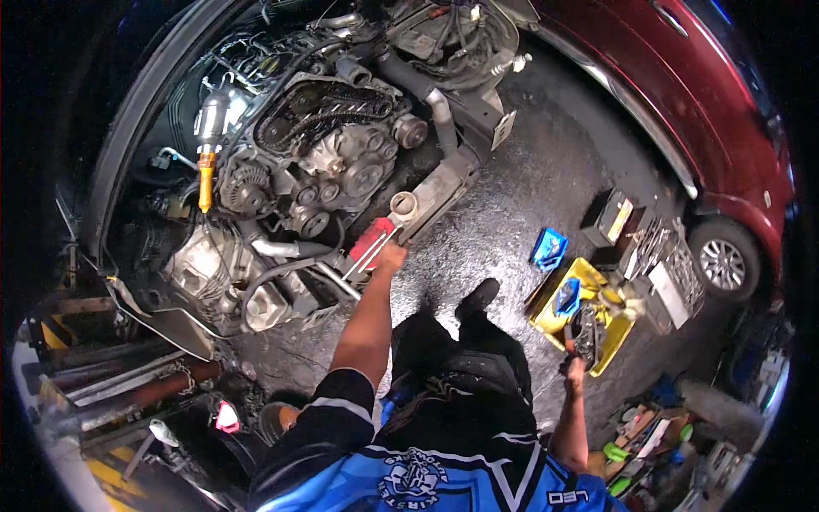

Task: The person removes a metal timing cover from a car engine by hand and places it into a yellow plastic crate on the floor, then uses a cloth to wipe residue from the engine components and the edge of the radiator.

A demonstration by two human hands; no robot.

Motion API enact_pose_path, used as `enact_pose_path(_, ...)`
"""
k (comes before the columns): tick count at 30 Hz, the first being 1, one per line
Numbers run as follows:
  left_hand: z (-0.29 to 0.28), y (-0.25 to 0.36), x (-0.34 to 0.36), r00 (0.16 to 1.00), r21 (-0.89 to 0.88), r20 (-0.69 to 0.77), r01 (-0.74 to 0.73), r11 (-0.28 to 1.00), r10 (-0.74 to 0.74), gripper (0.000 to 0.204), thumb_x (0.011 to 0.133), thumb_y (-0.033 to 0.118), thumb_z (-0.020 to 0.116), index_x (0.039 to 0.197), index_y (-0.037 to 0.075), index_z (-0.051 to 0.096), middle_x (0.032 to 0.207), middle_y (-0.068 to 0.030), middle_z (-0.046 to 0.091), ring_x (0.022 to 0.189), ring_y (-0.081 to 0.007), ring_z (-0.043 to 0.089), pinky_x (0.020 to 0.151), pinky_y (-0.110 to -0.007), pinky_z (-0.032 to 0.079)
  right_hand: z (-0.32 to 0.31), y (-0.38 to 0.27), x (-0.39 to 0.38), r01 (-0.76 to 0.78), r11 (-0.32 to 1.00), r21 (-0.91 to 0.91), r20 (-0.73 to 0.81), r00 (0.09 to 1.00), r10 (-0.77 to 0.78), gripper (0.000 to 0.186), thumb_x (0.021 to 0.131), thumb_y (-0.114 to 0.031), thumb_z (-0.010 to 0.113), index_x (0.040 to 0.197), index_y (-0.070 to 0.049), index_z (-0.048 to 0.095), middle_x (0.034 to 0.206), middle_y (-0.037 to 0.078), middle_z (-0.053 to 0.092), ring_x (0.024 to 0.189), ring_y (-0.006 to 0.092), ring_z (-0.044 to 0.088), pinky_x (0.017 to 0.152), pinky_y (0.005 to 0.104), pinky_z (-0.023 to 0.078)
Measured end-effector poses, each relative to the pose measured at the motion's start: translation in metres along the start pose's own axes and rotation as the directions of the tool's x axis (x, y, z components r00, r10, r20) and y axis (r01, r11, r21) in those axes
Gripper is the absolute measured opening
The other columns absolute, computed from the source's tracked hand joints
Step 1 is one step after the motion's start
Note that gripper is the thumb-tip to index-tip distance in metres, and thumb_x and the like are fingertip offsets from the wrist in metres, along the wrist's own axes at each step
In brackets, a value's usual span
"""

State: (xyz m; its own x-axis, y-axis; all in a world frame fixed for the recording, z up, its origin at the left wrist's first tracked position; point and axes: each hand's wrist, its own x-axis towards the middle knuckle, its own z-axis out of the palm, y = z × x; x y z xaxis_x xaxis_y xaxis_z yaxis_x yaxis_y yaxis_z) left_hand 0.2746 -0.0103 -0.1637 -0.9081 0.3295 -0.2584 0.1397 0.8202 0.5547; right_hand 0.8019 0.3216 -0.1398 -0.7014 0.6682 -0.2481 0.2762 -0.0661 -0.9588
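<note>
My left hand (391, 257) is at the front edge of an opened engine bay, its fingers curled beside a red piece (368, 241) and slim silver rods (365, 261). What exactly it grips is too small to tell. Behind it lies the engine (328, 158), its timing chain (281, 128) exposed. Out to the right, my right hand (574, 369) is closed at the near edge of a yellow tray (604, 363). A small reddish-dark shape meets its fingers, but its kind is unclear. Metal tools or parts (587, 331) and a blue container (566, 296) sit in the tray.
A work lamp (207, 141) with a yellow handle hangs over the engine's left side. Beyond the tray stand another blue container (549, 248), a dark battery-like box (607, 218) and piled metal tools (661, 256). A red car (725, 111) borders the right. Cluttered items (644, 435) lie lower right.
</note>
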Motion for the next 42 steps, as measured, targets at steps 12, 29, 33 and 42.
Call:
enact_pose_path(12,0.073,-0.016,0.14,0.888,0.12,-0.01,0.457,0.881,-0.46,0.042,0.077,0.04,0.055,0.094,0.002,0.064,0.099,-0.0215,0.062,0.094,-0.0383,0.059,0.082,-0.045,0.047,-0.044,-0.159,0.186,0.221,0.676,-0.703,0.064,0.966,-0.25,0.043,0.09,-0.032,0.042,0.122,-0.005,0.047,0.113,0.012,0.053,0.097,0.0204,0.055,0.083,0.0321,0.044)
enact_pose_path(29,-0.098,0.216,0.249,0.834,-0.457,-0.522,-0.097,0.884,-0.179,0.026,0.086,0.02,0.055,0.099,-0.003,0.061,0.092,-0.0233,0.062,0.086,-0.0389,0.059,0.074,-0.043,0.046,0.036,-0.165,0.347,-0.356,0.855,-0.376,-0.17,0.934,0.314,0.035,0.091,-0.022,0.036,0.119,-0.004,0.047,0.103,0.012,0.052,0.084,0.0191,0.051,0.07,0.0304,0.045)
enact_pose_path(33,-0.175,0.286,0.337,0.695,-0.273,-0.717,-0.214,0.938,-0.05,0.04,0.086,0.031,0.055,0.1,-0.006,0.06,0.098,-0.0263,0.06,0.086,-0.0392,0.059,0.075,-0.043,0.046,0.049,-0.178,0.372,-0.364,0.798,-0.48,-0.207,0.931,0.301,0.037,0.091,-0.022,0.037,0.122,-0.006,0.047,0.111,0.014,0.052,0.094,0.0237,0.051,0.078,0.0323,0.044)
enact_pose_path(42,-0.199,0.313,0.44,0.77,-0.087,-0.636,-0.012,0.996,-0.046,0.03,0.083,0.029,0.056,0.096,0.002,0.061,0.091,-0.0214,0.059,0.084,-0.036,0.059,0.07,-0.044,0.049,0.071,-0.169,0.394,-0.04,0.7,-0.713,0.073,0.989,0.131,0.039,0.089,-0.03,0.047,0.121,-0.008,0.049,0.088,0.008,0.055,0.074,0.0172,0.05,0.062,0.0281,0.041)
